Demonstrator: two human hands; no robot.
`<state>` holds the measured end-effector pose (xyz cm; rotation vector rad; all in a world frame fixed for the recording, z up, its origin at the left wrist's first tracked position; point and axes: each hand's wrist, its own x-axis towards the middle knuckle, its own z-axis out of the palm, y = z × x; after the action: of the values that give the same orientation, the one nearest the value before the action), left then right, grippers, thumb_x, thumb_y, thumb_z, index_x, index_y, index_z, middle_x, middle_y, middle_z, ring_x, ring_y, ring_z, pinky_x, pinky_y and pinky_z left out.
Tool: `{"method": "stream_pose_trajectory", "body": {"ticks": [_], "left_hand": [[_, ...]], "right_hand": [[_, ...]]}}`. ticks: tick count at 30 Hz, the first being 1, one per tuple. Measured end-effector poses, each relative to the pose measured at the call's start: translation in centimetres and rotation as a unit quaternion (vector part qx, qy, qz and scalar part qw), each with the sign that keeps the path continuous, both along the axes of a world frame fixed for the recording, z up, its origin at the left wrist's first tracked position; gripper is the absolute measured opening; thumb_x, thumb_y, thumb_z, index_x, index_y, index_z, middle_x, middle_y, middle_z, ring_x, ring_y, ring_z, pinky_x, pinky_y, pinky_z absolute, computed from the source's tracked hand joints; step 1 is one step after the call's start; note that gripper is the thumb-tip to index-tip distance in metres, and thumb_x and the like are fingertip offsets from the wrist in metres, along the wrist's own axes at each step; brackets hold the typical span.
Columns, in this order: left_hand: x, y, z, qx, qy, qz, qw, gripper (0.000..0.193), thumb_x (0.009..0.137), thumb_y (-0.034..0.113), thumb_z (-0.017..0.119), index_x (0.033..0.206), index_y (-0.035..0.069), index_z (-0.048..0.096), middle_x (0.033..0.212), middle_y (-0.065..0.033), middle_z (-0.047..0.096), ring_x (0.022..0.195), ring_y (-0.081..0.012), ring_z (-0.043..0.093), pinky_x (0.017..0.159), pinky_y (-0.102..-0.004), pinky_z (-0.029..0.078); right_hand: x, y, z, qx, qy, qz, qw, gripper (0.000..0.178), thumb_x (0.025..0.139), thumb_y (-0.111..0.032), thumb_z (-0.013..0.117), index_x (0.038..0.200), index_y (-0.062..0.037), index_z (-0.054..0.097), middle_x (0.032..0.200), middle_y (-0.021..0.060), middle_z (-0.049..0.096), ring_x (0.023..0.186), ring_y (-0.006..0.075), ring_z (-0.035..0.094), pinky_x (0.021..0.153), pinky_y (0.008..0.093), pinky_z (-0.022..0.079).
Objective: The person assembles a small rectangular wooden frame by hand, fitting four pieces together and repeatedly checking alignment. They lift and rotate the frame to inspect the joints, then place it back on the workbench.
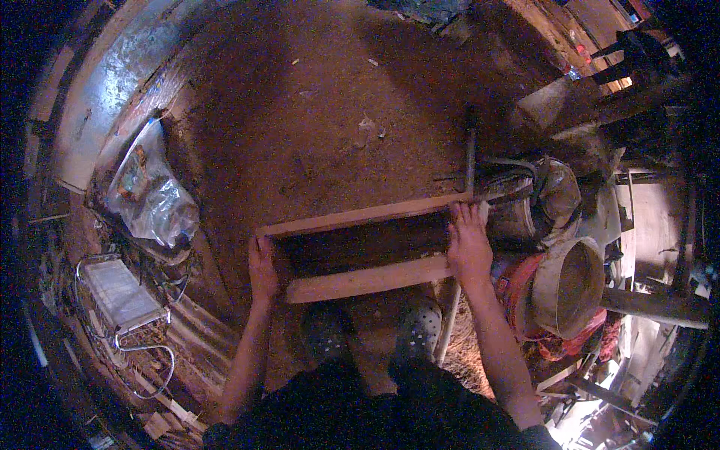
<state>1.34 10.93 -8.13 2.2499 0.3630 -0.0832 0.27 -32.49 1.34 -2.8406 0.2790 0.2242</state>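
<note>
A long, narrow rectangular wooden frame [367, 280] hangs in front of my body, tilted so that its right end is farther away. Its two long boards are pale; the space between them is dark, and I cannot tell whether it has a bottom. My left hand [262, 270] grips the left end, the thumb side hidden against the wood. At the right end my right hand [470, 244] holds on, its fingers laid over the far corner. Below the near board show my feet in dark clogs with holes [416, 330].
Brown earth floor [322, 135] stretches ahead. On the left lie a clear plastic bag [154, 195], a white rectangular panel [124, 292] with a cable, and wood scraps. To the right are a round hoop-shaped container [570, 289], red cloth [517, 281], a dark bag [555, 199] and poles.
</note>
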Motion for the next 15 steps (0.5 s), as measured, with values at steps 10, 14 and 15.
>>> {"method": "stream_pose_trajectory", "body": {"ticks": [10, 14, 15], "left_hand": [[0.0, -0.8, 1.7, -0.052, 0.021, 0.048, 0.997, 0.056, 0.108, 0.042, 0.038, 0.141, -0.001, 0.048, 0.141, -0.0223, 0.053, 0.133, -0.035, 0.048, 0.113, -0.0412, 0.034], [-1.9, 0.6, 2.4, -0.065, -0.013, 0.091, 0.994, 0.052, 0.109, 0.04, 0.037, 0.141, 0.002, 0.05, 0.141, -0.0195, 0.054, 0.131, -0.032, 0.049, 0.113, -0.04, 0.035], [-2.5, 1.3, 2.6, -0.058, -0.005, 0.106, 0.993, 0.052, 0.109, 0.041, 0.037, 0.141, 0.002, 0.05, 0.141, -0.0192, 0.054, 0.131, -0.0318, 0.05, 0.113, -0.0399, 0.035]], "right_hand": [[-0.9, 1.3, -1.5, 0.107, -0.097, -0.119, 0.982, 0.046, 0.106, -0.023, 0.044, 0.149, -0.0072, 0.045, 0.152, 0.0202, 0.045, 0.145, 0.0358, 0.035, 0.118, 0.0413, 0.031], [1.9, 5.0, -1.7, 0.109, -0.073, 0.029, 0.991, 0.045, 0.105, -0.023, 0.047, 0.148, -0.0127, 0.048, 0.152, 0.0187, 0.046, 0.147, 0.0347, 0.034, 0.118, 0.042, 0.032], [2.5, 6.8, -1.8, 0.083, -0.115, 0.087, 0.986, 0.046, 0.102, -0.022, 0.052, 0.147, -0.0133, 0.05, 0.149, 0.0179, 0.049, 0.145, 0.0362, 0.036, 0.117, 0.0435, 0.034]]}}
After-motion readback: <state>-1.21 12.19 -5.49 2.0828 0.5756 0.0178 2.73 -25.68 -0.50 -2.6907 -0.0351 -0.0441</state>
